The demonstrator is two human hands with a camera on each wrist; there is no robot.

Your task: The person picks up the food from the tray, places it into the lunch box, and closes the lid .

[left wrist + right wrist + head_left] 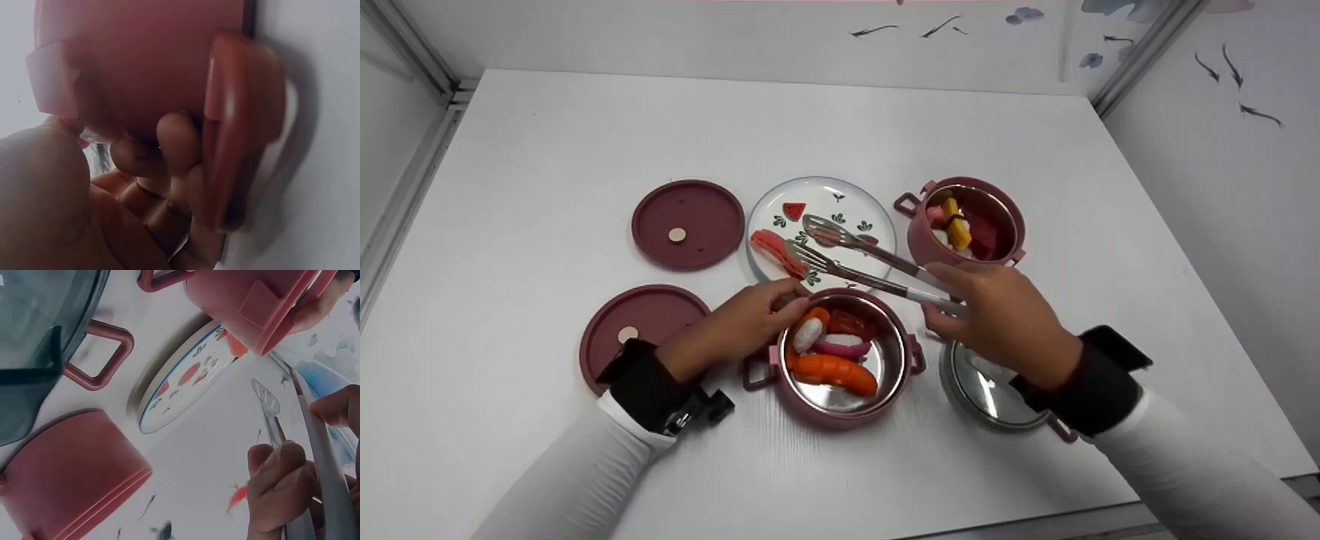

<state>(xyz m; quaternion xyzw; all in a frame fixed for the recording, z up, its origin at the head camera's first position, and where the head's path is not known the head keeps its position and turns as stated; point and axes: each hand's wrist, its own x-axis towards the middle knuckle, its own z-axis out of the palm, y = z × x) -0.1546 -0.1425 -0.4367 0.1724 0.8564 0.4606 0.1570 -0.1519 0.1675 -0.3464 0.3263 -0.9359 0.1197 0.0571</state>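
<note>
Though ajar, tongs (891, 259) in right grip (1006, 319).

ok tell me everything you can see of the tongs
The tongs look like shiny metal, with two long arms and pale grey handle sections. One arm ends in a slotted paddle, the other in fork-like prongs. The right hand grips them by the handles, and their tips stand apart. They reach out over the plate, with the prongs right by a pinkish-red food piece; whether they touch it, I can't tell.
</note>
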